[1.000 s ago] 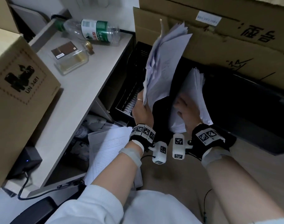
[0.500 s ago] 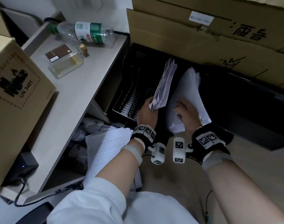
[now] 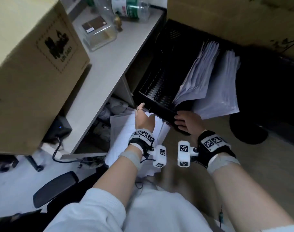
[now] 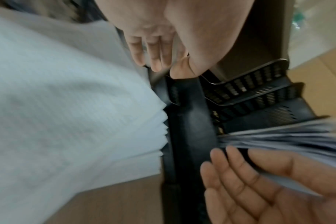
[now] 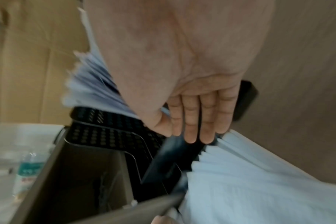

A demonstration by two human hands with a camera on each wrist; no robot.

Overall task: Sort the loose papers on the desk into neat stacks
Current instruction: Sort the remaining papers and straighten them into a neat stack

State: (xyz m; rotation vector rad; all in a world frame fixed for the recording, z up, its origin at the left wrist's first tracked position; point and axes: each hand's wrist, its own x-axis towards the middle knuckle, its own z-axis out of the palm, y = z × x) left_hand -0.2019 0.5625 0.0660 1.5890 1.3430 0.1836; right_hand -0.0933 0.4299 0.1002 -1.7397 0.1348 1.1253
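Two bundles of white paper stand upright in a black slotted file holder [image 3: 153,104]: a left bundle [image 3: 198,76] and a right bundle [image 3: 223,92]. A loose pile of papers [image 3: 124,133] lies on the brown desk just left of the holder's front. My left hand [image 3: 143,117] hovers over that pile with straight fingers [image 4: 155,54] and holds nothing. My right hand [image 3: 186,121] rests at the holder's front edge [image 5: 173,159], fingers [image 5: 197,121] straight, below the bundles, and grips nothing.
A large cardboard box [image 3: 34,64] stands on the white shelf [image 3: 109,64] at left, with a plastic bottle [image 3: 131,7] and a clear glass bottle [image 3: 101,34] behind it. More cardboard boxes [image 3: 226,19] back the holder. A black chair armrest [image 3: 55,188] is at lower left.
My left hand let go of its bundle, which now stands in the holder, and dropped back left over the loose pile. My right hand drew back from the right bundle to the holder's front.
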